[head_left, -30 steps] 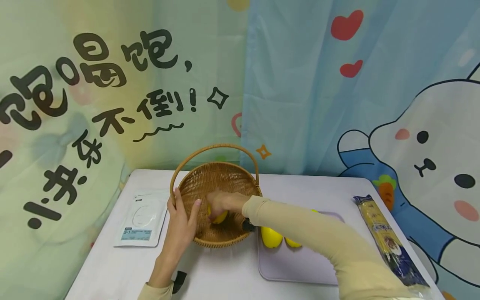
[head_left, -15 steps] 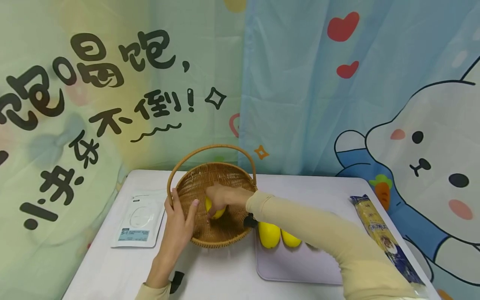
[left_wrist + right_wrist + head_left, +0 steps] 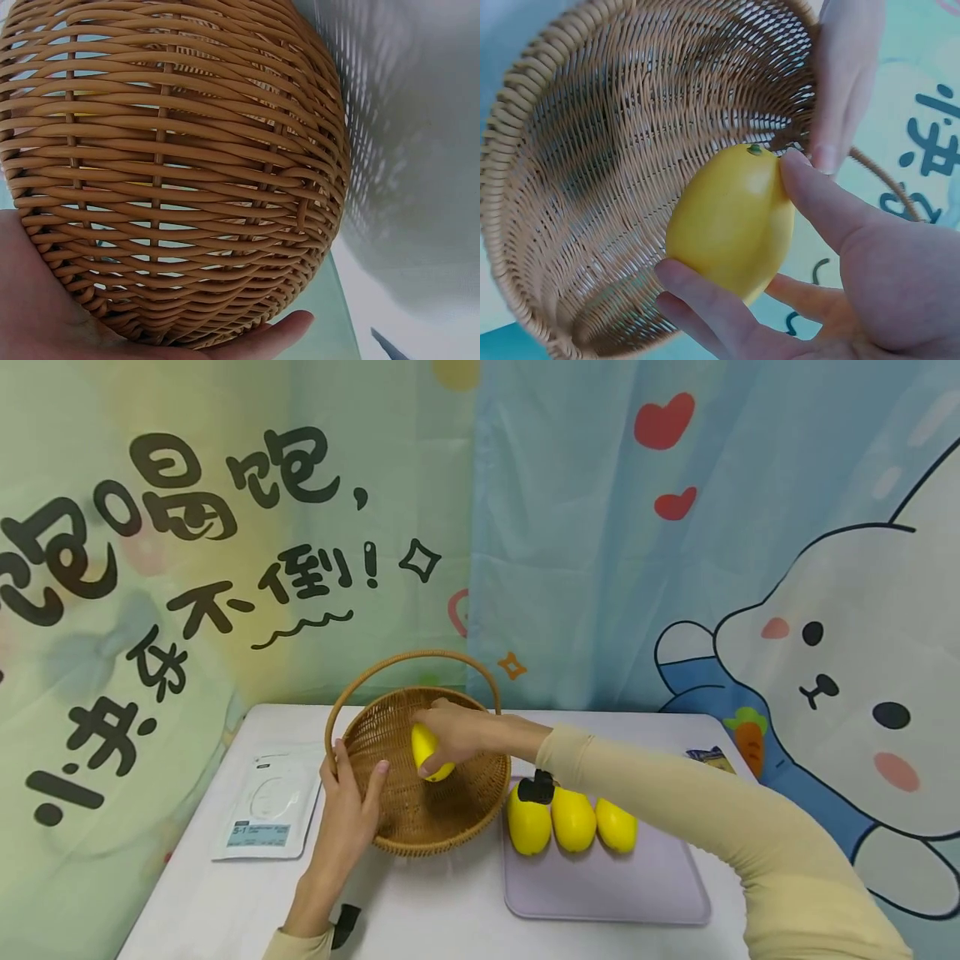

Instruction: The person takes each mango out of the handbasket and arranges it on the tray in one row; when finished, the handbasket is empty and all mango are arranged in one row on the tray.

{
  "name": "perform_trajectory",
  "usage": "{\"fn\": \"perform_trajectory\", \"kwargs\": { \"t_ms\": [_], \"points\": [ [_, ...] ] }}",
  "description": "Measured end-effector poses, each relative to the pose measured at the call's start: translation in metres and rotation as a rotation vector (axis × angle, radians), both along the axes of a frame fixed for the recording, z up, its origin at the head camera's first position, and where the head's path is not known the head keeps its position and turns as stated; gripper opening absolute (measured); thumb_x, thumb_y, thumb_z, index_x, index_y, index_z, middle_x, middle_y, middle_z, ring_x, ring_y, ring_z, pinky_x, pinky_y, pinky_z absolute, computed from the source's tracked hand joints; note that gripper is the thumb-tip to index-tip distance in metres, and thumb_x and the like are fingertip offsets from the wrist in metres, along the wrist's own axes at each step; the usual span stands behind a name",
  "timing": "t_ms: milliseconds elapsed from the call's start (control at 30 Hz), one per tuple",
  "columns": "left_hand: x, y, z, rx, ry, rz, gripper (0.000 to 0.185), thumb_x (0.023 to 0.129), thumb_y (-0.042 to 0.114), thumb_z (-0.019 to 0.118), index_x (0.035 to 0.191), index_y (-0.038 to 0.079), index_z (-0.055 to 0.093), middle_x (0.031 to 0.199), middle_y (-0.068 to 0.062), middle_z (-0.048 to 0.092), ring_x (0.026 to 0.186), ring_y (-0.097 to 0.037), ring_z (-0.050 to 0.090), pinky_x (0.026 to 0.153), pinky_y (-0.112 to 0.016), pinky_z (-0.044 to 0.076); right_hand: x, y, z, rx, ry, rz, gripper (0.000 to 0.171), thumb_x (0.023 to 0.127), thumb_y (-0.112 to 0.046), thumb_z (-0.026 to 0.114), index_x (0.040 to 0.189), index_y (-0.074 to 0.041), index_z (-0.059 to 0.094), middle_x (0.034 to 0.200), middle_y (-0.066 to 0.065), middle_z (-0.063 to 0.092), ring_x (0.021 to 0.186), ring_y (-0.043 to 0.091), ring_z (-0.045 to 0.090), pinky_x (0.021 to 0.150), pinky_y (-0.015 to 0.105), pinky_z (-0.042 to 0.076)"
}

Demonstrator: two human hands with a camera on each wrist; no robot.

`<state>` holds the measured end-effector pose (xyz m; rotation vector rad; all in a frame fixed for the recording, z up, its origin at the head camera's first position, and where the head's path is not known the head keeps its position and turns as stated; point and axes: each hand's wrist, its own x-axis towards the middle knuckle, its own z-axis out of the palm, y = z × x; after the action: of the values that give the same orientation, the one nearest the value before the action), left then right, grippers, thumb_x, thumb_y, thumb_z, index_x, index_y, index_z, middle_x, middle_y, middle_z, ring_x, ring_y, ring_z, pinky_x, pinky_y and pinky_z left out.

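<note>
A brown wicker basket [image 3: 450,814] with an arched handle is tipped so its mouth faces me. My left hand [image 3: 345,806] grips its left rim; in the left wrist view the fingers [image 3: 277,337] lie along the woven outside. Inside the mouth, my right hand [image 3: 457,735] holds a yellow lemon [image 3: 426,747]. The right wrist view shows this lemon [image 3: 731,217], with a small green stem end, between thumb and fingers, apart from the weave. Three more lemons [image 3: 573,820] lie in a row on a pale purple tray [image 3: 607,893] right of the basket.
A white flat pouch [image 3: 270,806] lies on the table left of the basket. At the far right, a packet [image 3: 711,758] shows partly behind the right sleeve [image 3: 675,793]. A printed curtain [image 3: 555,527] hangs behind the white table.
My right hand has raised the lemon from the basket's inside and drawn slightly up and right. The sleeve now uncovers three lemons and covers most of the packet. My left hand keeps its hold.
</note>
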<state>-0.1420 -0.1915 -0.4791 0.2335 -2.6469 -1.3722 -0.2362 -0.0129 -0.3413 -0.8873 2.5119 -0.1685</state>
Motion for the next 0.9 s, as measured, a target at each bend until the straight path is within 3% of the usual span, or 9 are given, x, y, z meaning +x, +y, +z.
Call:
{"fn": "perform_trajectory", "kwargs": {
  "t_ms": [233, 433, 600, 900],
  "points": [
    [0.002, 0.002, -0.001, 0.000, 0.009, 0.009, 0.093, 0.101, 0.067, 0.036, 0.161, 0.016, -0.013, 0.167, -0.025, -0.006, 0.143, -0.051, 0.035, 0.114, -0.061, 0.035, 0.021, 0.029, 0.021, -0.058, -0.013, 0.004, 0.084, 0.091, -0.041, 0.076, 0.159, -0.013, 0.034, 0.164, 0.014, 0.032, 0.153, 0.030, 0.028, 0.118, 0.049, 0.037],
    [0.002, 0.003, 0.001, -0.013, -0.006, 0.002, 0.092, 0.101, 0.068, 0.034, 0.160, 0.018, -0.016, 0.167, -0.026, -0.007, 0.140, -0.053, 0.039, 0.110, -0.062, 0.040, 0.033, 0.061, 0.033, -0.125, -0.043, -0.020, 0.084, 0.091, -0.039, 0.076, 0.159, -0.016, 0.034, 0.166, 0.017, 0.024, 0.152, 0.033, 0.029, 0.117, 0.050, 0.038],
    [0.005, 0.004, 0.005, -0.014, -0.019, -0.008, 0.092, 0.102, 0.066, 0.034, 0.160, 0.016, -0.018, 0.166, -0.027, -0.009, 0.141, -0.056, 0.034, 0.111, -0.065, 0.037, 0.036, 0.099, 0.035, -0.149, -0.034, -0.057, 0.083, 0.090, -0.044, 0.076, 0.159, -0.019, 0.036, 0.165, 0.015, 0.028, 0.148, 0.034, 0.034, 0.116, 0.052, 0.037],
    [0.006, 0.003, 0.006, -0.012, -0.019, -0.015, 0.092, 0.102, 0.065, 0.034, 0.160, 0.017, -0.019, 0.167, -0.025, -0.010, 0.145, -0.056, 0.027, 0.113, -0.066, 0.034, 0.038, 0.183, 0.033, -0.195, -0.003, -0.157, 0.082, 0.088, -0.048, 0.077, 0.154, -0.014, 0.043, 0.158, 0.016, 0.040, 0.135, 0.036, 0.047, 0.107, 0.057, 0.045]
  ]
}}
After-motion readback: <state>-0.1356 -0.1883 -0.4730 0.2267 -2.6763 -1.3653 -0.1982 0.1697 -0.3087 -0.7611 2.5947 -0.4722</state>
